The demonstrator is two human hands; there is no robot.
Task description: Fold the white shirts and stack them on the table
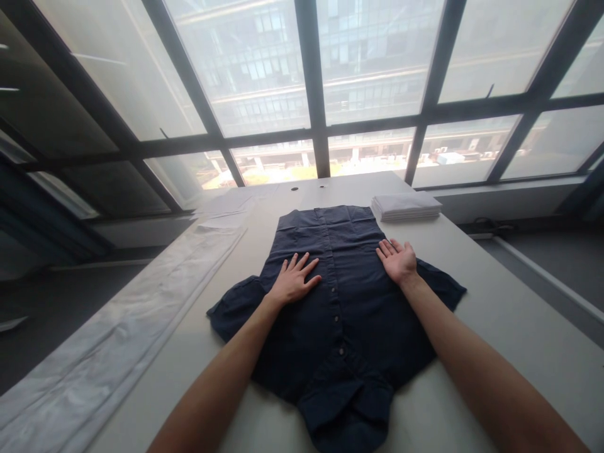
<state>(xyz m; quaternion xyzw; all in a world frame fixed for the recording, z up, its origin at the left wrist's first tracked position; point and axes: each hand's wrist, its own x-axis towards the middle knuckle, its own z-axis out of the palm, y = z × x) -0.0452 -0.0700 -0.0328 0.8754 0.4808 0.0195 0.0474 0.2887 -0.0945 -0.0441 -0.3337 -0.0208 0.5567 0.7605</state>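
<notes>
A dark navy button-up shirt (377, 333) lies flat, front side up, with its collar toward me and its hem at the far end. The row of buttons runs down its middle, and both short sleeves stick out to the sides. My left hand (293, 281) rests palm down on the shirt, left of the buttons, fingers spread. Over the shirt's right edge is my right hand (399, 259), palm turned up and fingers stretched out with nothing in them. Whether the back of that hand touches the cloth, I cannot tell.
The shirt lies on a white table (491, 314). At the far right stands a stack of folded white cloth or sheets (406, 206). A long white crinkled fabric (136, 321) covers the table's left side. Large framed windows (264, 69) rise behind the far end.
</notes>
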